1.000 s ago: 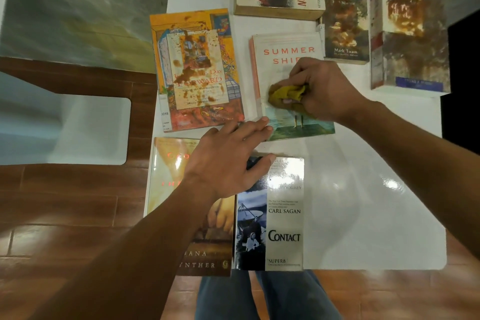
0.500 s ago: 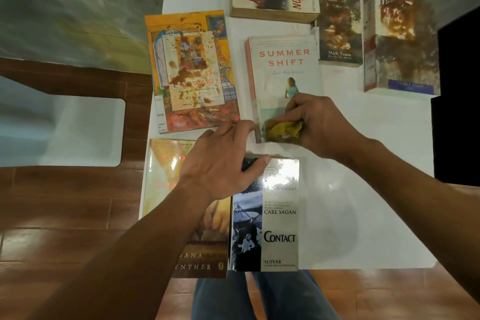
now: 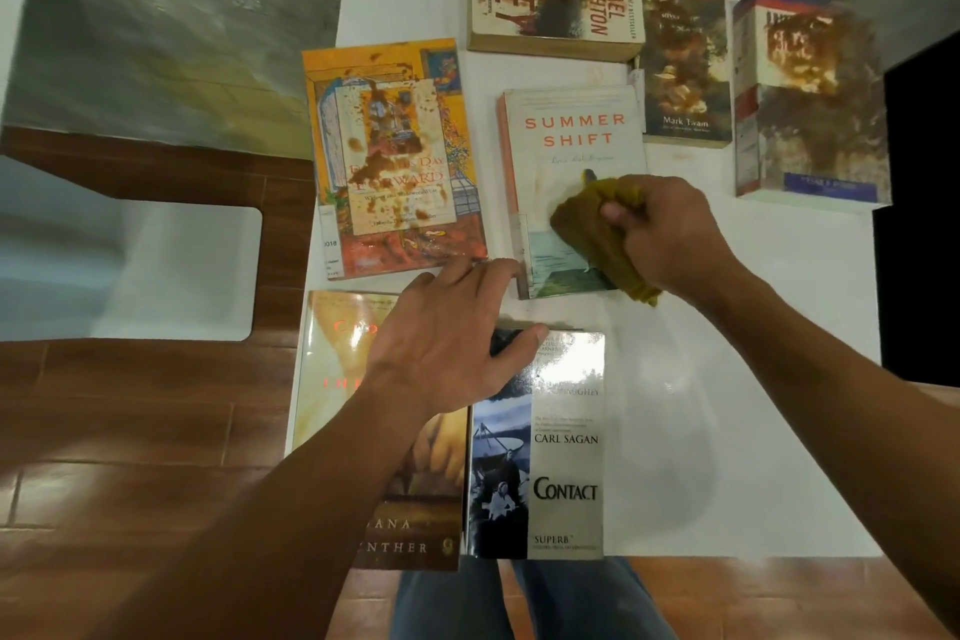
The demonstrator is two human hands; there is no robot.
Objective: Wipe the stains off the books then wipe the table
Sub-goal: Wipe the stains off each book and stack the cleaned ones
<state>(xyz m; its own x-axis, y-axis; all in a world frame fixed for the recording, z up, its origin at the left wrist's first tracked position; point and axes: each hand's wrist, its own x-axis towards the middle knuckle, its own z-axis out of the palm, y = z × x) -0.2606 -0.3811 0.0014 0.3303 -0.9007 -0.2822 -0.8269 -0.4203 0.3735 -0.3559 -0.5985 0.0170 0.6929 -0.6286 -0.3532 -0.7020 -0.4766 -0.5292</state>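
My right hand [image 3: 670, 234] grips a yellow-brown cloth [image 3: 592, 234] and holds it on the lower half of the Summer Shift book [image 3: 571, 140], whose cover looks free of stains. With straight fingers, my left hand [image 3: 452, 333] rests at that book's lower left corner, over the gap between books. Brown stains cover the orange book [image 3: 389, 156], the Michael Crichton book [image 3: 556, 0], the Mark Twain book [image 3: 685, 73] and the white boxed book [image 3: 810, 94]. Contact [image 3: 550, 452] and a tan book [image 3: 337, 369] lie nearest me on the white table [image 3: 753, 379].
The table's near edge and right edge border a brown tiled floor [image 3: 130, 431]. A white chair seat [image 3: 156, 270] stands to the left. My legs in jeans [image 3: 498, 598] show below the table. A dark object [image 3: 919, 224] sits beyond the right edge.
My right hand swept the cloth down from the book's title area to its bottom edge, then back up to the middle. My left hand stayed in place.
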